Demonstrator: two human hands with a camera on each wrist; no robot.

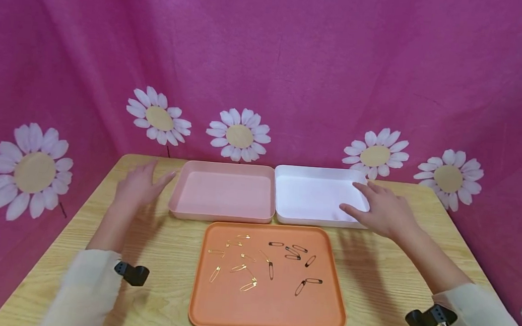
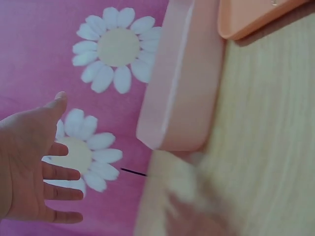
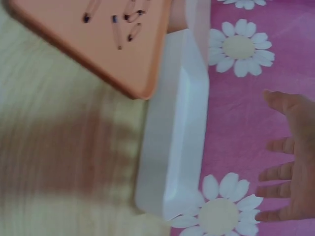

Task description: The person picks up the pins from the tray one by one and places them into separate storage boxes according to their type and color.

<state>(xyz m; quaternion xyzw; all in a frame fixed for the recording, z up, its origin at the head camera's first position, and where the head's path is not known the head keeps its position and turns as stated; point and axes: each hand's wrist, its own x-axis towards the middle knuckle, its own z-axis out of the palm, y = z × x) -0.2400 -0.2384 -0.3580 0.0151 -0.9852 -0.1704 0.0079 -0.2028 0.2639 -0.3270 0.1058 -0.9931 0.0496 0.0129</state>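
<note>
My left hand (image 1: 138,185) is spread with nothing in it, just left of a shallow pink tray (image 1: 221,217). In the left wrist view its palm and fingers (image 2: 64,174) show apart from the tray wall. My right hand (image 1: 382,209), also spread and holding nothing, overlaps the right end of a white tray (image 1: 307,221) in the head view. Nearer to me lies an orange tray (image 1: 269,310). Gold safety pins (image 1: 238,268) are scattered over its left half and black safety pins (image 1: 293,257) over its right half.
All three trays are on a light wooden table (image 1: 162,277), the pink and white ones side by side at the back. A magenta curtain (image 1: 294,74) with large daisies stands behind and along both sides. A small black wrist camera (image 1: 429,318) sits at each sleeve.
</note>
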